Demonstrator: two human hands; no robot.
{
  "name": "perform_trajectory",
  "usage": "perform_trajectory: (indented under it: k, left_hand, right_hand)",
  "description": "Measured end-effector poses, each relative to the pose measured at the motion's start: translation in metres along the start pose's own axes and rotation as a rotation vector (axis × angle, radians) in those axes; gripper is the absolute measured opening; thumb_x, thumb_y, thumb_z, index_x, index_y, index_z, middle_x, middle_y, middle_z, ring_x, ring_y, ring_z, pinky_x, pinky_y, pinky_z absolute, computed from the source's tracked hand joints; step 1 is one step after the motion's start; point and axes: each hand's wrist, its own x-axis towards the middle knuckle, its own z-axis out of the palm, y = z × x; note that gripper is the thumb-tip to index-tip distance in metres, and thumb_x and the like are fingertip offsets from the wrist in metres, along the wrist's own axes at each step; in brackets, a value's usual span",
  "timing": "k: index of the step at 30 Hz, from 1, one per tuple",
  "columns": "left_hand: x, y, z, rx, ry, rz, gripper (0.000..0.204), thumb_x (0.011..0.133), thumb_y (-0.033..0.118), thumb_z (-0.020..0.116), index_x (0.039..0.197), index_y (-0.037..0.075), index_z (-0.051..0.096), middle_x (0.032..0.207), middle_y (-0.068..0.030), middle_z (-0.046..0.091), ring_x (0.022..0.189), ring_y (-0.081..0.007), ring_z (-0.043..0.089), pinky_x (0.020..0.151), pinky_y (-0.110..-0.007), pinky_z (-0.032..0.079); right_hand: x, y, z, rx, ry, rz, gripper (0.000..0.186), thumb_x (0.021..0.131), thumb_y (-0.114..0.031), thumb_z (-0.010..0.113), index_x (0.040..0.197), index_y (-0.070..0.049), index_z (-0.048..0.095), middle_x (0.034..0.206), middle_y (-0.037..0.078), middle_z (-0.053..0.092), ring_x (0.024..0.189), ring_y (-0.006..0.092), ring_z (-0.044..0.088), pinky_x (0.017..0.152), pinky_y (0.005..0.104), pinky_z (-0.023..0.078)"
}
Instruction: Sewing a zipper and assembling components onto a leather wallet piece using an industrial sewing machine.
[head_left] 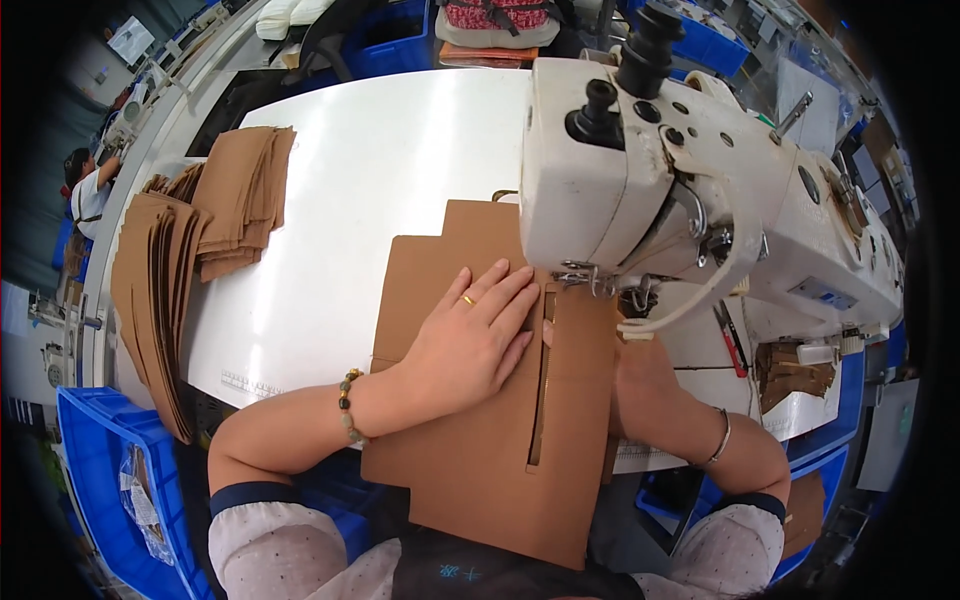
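Observation:
A large flat brown panel (470, 440), leather-like with stepped corners and a long narrow slot, lies under the head of a white sewing machine (590, 180). Flat on top of it, left of the slot, rests my left hand (475, 335), fingers stretched out toward the needle area. My right hand (640, 385) is at the panel's right edge, partly beneath it. A fingertip shows through the slot; its other fingers are hidden by the panel and the machine. The presser foot and needle area (585, 280) sit over the panel's far end.
Stacks of brown pieces (155, 290) stand on the white table (330, 180) at the left. Red-handled snips (732, 345) and brown scraps (795, 375) lie right of the machine. Blue crates (130, 480) flank me below. A person (90, 190) works at far left.

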Motion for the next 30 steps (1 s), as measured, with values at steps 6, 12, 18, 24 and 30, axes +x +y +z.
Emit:
perform_trajectory:
  k: [6, 12, 18, 24, 30]
  left_hand:
    - [-0.003, -0.004, 0.007, -0.081, -0.066, -0.016, 0.048, 0.097, 0.016, 0.064, 0.141, -0.001, 0.054, 0.146, -0.0174, 0.054, 0.14, -0.0363, 0.048, 0.116, -0.058, 0.038]
    - [-0.003, -0.006, 0.006, -0.134, -0.052, -0.015, 0.047, 0.096, 0.015, 0.065, 0.14, 0.002, 0.055, 0.146, -0.0155, 0.055, 0.139, -0.0353, 0.05, 0.117, -0.059, 0.038]
    - [-0.001, -0.009, 0.006, -0.193, -0.029, 0.011, 0.044, 0.096, 0.014, 0.067, 0.137, 0.002, 0.059, 0.142, -0.0155, 0.059, 0.135, -0.036, 0.055, 0.115, -0.059, 0.041]
    - [0.002, -0.011, 0.005, -0.222, -0.039, 0.035, 0.041, 0.096, 0.013, 0.066, 0.135, 0.0, 0.061, 0.141, -0.0164, 0.059, 0.133, -0.0357, 0.056, 0.114, -0.059, 0.041]
    - [-0.001, -0.008, 0.005, -0.173, -0.054, 0.055, 0.042, 0.096, 0.012, 0.066, 0.136, 0.001, 0.061, 0.143, -0.0172, 0.059, 0.135, -0.0369, 0.055, 0.114, -0.059, 0.042]
  right_hand:
    - [-0.001, -0.003, -0.003, -0.065, -0.103, 0.04, 0.067, 0.085, -0.031, 0.067, 0.148, -0.011, 0.054, 0.139, 0.011, 0.064, 0.135, 0.0319, 0.055, 0.114, 0.0685, 0.03]
    - [-0.001, -0.002, -0.003, -0.039, -0.065, 0.026, 0.065, 0.087, -0.033, 0.065, 0.147, -0.011, 0.055, 0.137, 0.009, 0.066, 0.135, 0.0296, 0.057, 0.116, 0.0692, 0.026]
    - [-0.002, -0.001, -0.002, -0.094, -0.048, 0.005, 0.062, 0.085, -0.032, 0.067, 0.143, -0.011, 0.059, 0.132, 0.009, 0.07, 0.131, 0.0279, 0.061, 0.115, 0.0683, 0.027]
    - [-0.001, -0.001, -0.001, -0.054, 0.03, -0.024, 0.061, 0.084, -0.032, 0.069, 0.14, -0.011, 0.061, 0.131, 0.009, 0.07, 0.13, 0.0272, 0.062, 0.112, 0.0672, 0.031]
    - [-0.002, -0.003, -0.001, -0.095, -0.005, 0.012, 0.058, 0.085, -0.032, 0.068, 0.138, -0.01, 0.061, 0.134, 0.009, 0.067, 0.132, 0.03, 0.059, 0.113, 0.0671, 0.031]
